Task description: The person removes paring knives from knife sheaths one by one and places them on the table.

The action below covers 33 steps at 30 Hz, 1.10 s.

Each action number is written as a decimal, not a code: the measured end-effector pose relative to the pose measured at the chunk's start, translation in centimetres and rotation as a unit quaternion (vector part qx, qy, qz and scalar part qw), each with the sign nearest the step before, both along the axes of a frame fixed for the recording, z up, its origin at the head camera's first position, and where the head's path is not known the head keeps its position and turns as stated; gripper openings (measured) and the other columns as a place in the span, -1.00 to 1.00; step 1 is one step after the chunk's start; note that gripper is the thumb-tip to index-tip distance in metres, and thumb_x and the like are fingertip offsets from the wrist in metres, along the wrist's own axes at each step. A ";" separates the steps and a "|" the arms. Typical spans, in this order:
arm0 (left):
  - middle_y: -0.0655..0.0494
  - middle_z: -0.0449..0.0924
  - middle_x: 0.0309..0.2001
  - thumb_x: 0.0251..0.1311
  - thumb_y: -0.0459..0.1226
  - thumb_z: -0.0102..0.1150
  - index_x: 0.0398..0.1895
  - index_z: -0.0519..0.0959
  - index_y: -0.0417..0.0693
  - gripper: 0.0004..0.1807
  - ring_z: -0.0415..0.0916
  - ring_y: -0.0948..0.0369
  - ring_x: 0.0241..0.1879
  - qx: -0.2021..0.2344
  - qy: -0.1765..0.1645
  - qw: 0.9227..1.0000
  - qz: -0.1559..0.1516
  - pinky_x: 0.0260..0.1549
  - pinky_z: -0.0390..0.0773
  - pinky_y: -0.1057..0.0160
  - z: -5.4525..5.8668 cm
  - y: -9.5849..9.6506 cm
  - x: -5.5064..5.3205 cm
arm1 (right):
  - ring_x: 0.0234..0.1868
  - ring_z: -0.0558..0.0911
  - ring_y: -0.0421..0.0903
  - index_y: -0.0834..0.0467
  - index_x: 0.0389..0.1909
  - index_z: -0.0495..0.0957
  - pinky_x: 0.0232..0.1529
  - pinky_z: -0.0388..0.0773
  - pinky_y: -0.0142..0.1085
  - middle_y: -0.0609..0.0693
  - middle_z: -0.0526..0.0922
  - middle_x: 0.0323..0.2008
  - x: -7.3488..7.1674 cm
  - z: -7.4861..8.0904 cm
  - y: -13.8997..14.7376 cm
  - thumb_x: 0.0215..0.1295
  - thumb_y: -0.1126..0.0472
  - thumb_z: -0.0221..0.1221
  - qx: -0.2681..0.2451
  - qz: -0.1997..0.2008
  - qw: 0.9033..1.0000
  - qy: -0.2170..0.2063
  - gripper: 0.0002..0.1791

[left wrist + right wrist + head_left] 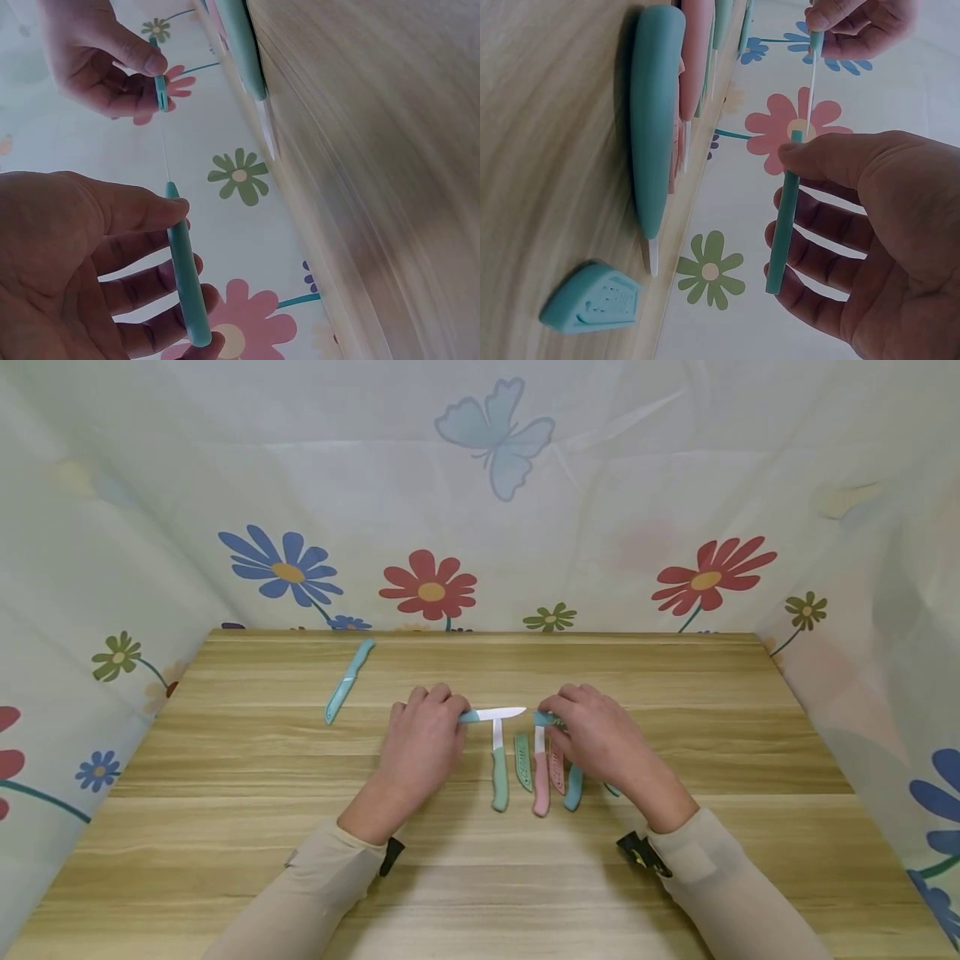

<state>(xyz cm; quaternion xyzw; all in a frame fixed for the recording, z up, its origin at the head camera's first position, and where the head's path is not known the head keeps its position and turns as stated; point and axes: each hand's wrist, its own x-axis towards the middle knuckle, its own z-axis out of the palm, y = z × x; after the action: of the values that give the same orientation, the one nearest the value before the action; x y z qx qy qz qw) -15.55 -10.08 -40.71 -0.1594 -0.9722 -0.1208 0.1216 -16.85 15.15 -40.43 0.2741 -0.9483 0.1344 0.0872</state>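
Note:
My left hand [422, 739] pinches the blue handle [190, 281] of a small paring knife between thumb and fingers. Its white blade [501, 713] points right, its tip close to the end of a blue knife sheath [784, 232]. That sheath is pinched by my right hand [603, 735], raised above the table. Below the hands lie a green-handled knife [500, 781], a green sheath [522, 762], a pink-handled knife [541, 783] and a pink sheath [556, 768]. A second blue-handled knife [656, 120] and another blue sheath [592, 300] are partly hidden by my right hand in the head view.
A blue knife in its sheath [347, 683] lies apart at the back left of the wooden table [247, 777]. A flower-printed cloth [337, 468] hangs behind the table and at both sides.

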 end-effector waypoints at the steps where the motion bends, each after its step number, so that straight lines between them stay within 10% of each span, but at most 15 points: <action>1: 0.05 0.66 -0.12 0.39 -0.29 0.36 -0.07 0.77 -0.03 -0.88 0.53 0.01 -0.14 -0.001 -0.003 1.000 0.002 -0.17 0.59 -0.08 0.1 0.0 0.0 | -0.06 0.65 0.06 0.17 0.07 0.75 -0.04 0.67 -0.05 0.06 0.72 -0.01 0.0 0.0 0.0 0.38 0.21 0.42 0.000 0.000 1.000 0.000 -0.71; 33: 0.02 0.61 -0.23 0.37 -0.31 0.34 -0.16 0.75 -0.14 -0.91 0.56 -0.01 -0.22 0.003 -0.011 0.999 0.046 -0.15 0.54 -0.09 0.6 -1.0 -0.5 | -0.04 0.72 0.05 0.18 0.19 0.67 -0.03 0.67 -0.04 0.07 0.72 0.03 -1.0 1.7 -2.4 0.44 0.20 0.37 0.047 -0.002 0.998 -0.049 -0.65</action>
<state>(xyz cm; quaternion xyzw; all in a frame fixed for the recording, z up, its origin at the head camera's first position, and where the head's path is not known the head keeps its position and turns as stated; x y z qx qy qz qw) -16.06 -11.12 -40.14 -0.1124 -0.9795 -0.1199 0.1164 -17.82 12.73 -38.70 0.2688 -0.9573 0.1028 0.0282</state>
